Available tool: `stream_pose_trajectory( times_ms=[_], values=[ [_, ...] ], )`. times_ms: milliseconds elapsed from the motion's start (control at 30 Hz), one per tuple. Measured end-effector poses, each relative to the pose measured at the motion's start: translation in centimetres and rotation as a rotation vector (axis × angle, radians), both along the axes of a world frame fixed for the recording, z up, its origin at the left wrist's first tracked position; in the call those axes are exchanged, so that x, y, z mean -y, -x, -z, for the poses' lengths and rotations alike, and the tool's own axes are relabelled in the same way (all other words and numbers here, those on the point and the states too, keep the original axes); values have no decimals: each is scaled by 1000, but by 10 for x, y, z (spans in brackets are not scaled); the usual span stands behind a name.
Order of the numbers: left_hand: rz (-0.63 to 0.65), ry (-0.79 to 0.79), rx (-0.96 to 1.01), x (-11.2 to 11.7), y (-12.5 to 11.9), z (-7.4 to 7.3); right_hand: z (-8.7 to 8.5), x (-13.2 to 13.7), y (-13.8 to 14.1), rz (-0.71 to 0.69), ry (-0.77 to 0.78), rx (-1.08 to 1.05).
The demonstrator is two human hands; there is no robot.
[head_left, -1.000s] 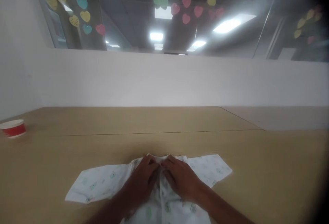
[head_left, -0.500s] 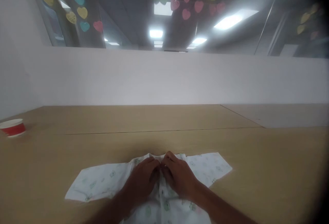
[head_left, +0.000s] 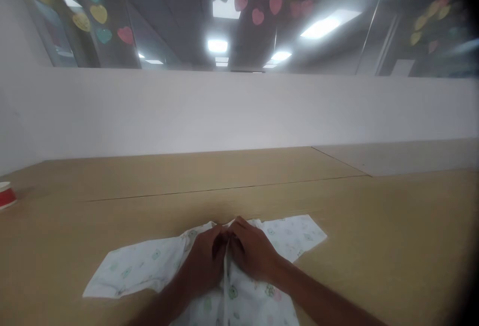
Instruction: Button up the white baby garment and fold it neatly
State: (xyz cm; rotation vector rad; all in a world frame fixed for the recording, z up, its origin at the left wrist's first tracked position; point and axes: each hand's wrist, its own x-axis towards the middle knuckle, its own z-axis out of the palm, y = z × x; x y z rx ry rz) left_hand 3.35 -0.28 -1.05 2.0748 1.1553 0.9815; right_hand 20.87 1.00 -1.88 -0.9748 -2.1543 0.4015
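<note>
A white printed baby garment (head_left: 234,301) lies flat on the wooden table (head_left: 374,246), its sleeves spread to either side. The left hand (head_left: 204,258) and right hand (head_left: 252,251) meet at its collar, fingers curled and pinching the cloth together. A red paper cup (head_left: 6,196) stands at the table's far left edge.

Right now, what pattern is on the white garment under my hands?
White with small scattered green and pink prints, clearest on the garment in the head view.
</note>
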Motion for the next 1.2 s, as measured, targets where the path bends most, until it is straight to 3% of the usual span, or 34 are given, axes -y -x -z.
stream_pose_trajectory(
  times_ms=[200,400,800,1200],
  values=[
    [-13,-44,-71,1,0,1,1,-2,1,94,26,-62],
    [12,-39,-55,1,1,0,3,-2,0,17,-19,10],
    [15,-41,-88,-4,10,-3,2,0,-1,60,-13,39],
    [12,-54,-77,-3,11,-7,5,-3,-4,-30,-3,42]
  ],
)
